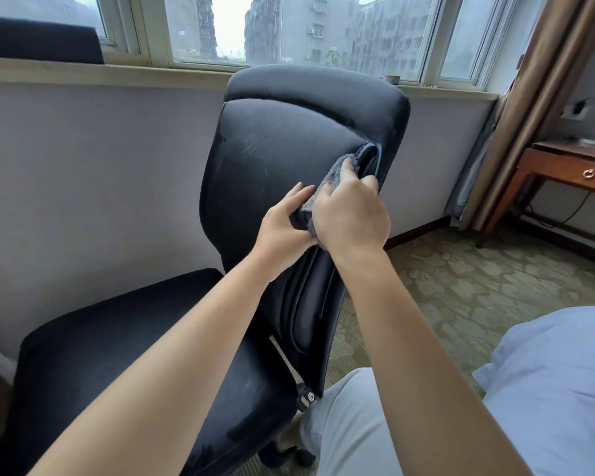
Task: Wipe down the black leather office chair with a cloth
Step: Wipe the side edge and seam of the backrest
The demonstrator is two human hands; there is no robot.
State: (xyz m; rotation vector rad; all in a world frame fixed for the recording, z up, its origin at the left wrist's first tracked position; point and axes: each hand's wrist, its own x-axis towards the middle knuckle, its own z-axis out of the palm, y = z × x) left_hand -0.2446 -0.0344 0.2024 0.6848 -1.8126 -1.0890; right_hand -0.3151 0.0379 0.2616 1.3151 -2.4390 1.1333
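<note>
The black leather office chair (pixel 272 149) stands in front of me, its backrest upright and its seat (pixel 100 338) stretching to the lower left. A grey fluffy cloth (pixel 337 170) lies against the right edge of the backrest. My right hand (pixel 351 214) grips the cloth and presses it to the leather, fingers curled into the fabric. My left hand (pixel 285 225) pinches the cloth's lower left edge next to the right hand, thumb under, fingers extended over the backrest. Part of the cloth is hidden under my right hand.
A window sill (pixel 83 70) and a grey wall run behind the chair. A wooden desk (pixel 564 173) with a drawer stands at the right, beside a brown curtain (pixel 547 97). Patterned carpet (pixel 461 276) covers the floor. My knee (pixel 351 424) and a pale blue pillow (pixel 557 389) are at the lower right.
</note>
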